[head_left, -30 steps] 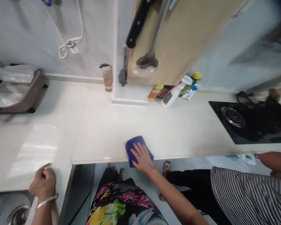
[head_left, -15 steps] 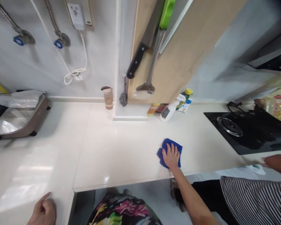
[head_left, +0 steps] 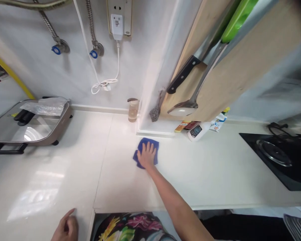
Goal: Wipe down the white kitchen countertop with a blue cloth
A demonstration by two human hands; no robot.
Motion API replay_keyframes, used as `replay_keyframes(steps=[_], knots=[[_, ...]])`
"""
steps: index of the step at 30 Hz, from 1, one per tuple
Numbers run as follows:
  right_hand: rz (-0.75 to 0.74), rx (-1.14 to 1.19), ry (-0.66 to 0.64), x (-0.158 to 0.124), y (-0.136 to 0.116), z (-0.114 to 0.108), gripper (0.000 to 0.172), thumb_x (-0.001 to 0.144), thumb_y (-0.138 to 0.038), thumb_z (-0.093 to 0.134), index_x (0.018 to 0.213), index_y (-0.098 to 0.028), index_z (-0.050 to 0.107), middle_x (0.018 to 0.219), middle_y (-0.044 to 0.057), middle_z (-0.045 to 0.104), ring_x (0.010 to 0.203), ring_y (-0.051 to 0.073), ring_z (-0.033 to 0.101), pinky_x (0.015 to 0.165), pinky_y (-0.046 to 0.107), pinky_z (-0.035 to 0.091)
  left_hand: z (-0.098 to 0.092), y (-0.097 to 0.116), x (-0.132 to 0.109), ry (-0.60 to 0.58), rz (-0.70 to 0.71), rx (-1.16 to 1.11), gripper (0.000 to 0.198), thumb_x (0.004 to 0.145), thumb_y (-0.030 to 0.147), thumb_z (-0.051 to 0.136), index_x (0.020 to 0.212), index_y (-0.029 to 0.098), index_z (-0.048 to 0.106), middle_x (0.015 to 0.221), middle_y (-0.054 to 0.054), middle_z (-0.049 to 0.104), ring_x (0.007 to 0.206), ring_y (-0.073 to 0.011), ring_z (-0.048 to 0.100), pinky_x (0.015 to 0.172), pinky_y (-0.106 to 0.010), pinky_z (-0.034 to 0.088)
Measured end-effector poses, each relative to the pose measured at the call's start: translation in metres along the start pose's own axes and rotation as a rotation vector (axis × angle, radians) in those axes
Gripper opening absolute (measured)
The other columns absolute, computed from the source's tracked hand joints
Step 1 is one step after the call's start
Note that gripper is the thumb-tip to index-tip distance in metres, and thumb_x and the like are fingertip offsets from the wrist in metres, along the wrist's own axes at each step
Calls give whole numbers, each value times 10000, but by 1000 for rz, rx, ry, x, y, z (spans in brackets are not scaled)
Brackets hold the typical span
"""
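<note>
My right hand (head_left: 147,156) lies flat with spread fingers on a blue cloth (head_left: 141,148), pressing it onto the white countertop (head_left: 195,170) close to the back wall's corner ledge. My arm stretches far out over the counter. My left hand (head_left: 66,229) rests on the counter's near edge at the bottom left, index finger pointing out and the other fingers curled, with nothing visible in it.
A small glass jar (head_left: 133,109) and a steel scourer (head_left: 154,114) stand just behind the cloth. Bottles (head_left: 200,129) lie under a hanging wooden board with a knife (head_left: 182,74) and ladle. An electric pan (head_left: 30,124) sits left, a black hob (head_left: 278,154) right. Another person's striped sleeve (head_left: 298,227) shows bottom right.
My right hand slid the blue cloth from the counter's front right area leftward and back toward the wall corner. The view tilted up; the other person has mostly left the frame.
</note>
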State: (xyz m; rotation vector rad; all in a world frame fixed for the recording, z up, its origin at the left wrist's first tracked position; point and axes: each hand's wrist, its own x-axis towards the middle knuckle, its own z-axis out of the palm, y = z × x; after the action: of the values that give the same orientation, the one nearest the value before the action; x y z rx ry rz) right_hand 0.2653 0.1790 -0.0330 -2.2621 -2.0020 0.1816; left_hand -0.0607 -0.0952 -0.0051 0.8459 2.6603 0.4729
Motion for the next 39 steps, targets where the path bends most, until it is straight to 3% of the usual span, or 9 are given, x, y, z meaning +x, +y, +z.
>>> replay_keyframes(steps=[4, 7, 11, 14, 18, 23, 27, 34, 39], knots=[[-242, 152, -12, -43, -65, 7, 704, 963, -506, 422, 1557, -148, 295, 1659, 175, 122, 1527, 408, 10, 1192, 650, 57, 12, 11, 0, -14, 102, -111, 420, 892, 455, 441, 1180, 282, 693, 495, 49, 559, 482, -170, 543, 518, -259, 396], [-403, 368, -42, -69, -84, 10, 636, 969, -529, 429, 1515, -207, 396, 1647, 120, 223, 1537, 352, 71, 1220, 620, 88, 26, 47, 2, -82, 477, -266, 384, 904, 377, 428, 1142, 241, 697, 549, 46, 599, 481, -141, 546, 531, -246, 443], [-368, 789, 43, -86, -54, 12, 499, 1028, -423, 272, 1405, -217, 527, 1522, 98, 470, 1420, 213, 411, 1185, 465, 345, 45, 121, 3, -153, 1090, -338, 327, 963, 288, 423, 1163, 244, 679, 907, -31, 745, 831, -162, 694, 815, -281, 557], [-263, 865, 226, -105, 2, 10, 465, 1023, -408, 307, 1330, -186, 575, 1419, 124, 562, 1333, 210, 505, 1133, 457, 427, 67, 172, 0, -119, 1275, -283, 372, 978, 234, 410, 1293, 210, 607, 1207, -92, 706, 1120, -191, 655, 1001, -347, 531], [-276, 617, 307, -147, 81, 7, 405, 1011, -368, 365, 1301, -197, 591, 1340, 121, 613, 1292, 235, 535, 1115, 511, 442, 107, 207, -4, -17, 1278, -90, 476, 947, 232, 451, 1398, 103, 532, 1506, -175, 493, 1436, -300, 408, 1181, -508, 374], [-224, 365, 407, -191, 141, 18, 391, 995, -357, 443, 1321, -174, 558, 1360, 160, 583, 1288, 276, 530, 1064, 511, 473, 128, 206, -2, 27, 1255, 42, 564, 947, 314, 494, 1486, 151, 459, 1616, -156, 314, 1510, -349, 241, 1225, -604, 227], [-147, 286, 454, -202, 145, 32, 412, 1012, -339, 368, 1336, -134, 518, 1386, 190, 557, 1314, 293, 504, 1059, 513, 463, 126, 222, 22, 8, 1255, 42, 553, 944, 358, 521, 1484, 246, 478, 1619, -114, 324, 1502, -345, 268, 1217, -597, 244], [-90, 174, 505, -200, 144, 46, 441, 1009, -372, 333, 1329, -140, 528, 1342, 180, 596, 1274, 296, 538, 1020, 472, 461, 134, 292, 85, -59, 1313, 93, 470, 954, 387, 507, 1416, 319, 559, 1576, -85, 417, 1473, -334, 337, 1202, -595, 266], [-112, 101, 455, -202, 158, 55, 442, 985, -342, 374, 1356, -141, 506, 1366, 174, 584, 1258, 295, 556, 1003, 453, 470, 149, 336, 103, -71, 1275, 83, 476, 952, 389, 492, 1414, 300, 567, 1585, -86, 403, 1479, -332, 321, 1215, -584, 237]])
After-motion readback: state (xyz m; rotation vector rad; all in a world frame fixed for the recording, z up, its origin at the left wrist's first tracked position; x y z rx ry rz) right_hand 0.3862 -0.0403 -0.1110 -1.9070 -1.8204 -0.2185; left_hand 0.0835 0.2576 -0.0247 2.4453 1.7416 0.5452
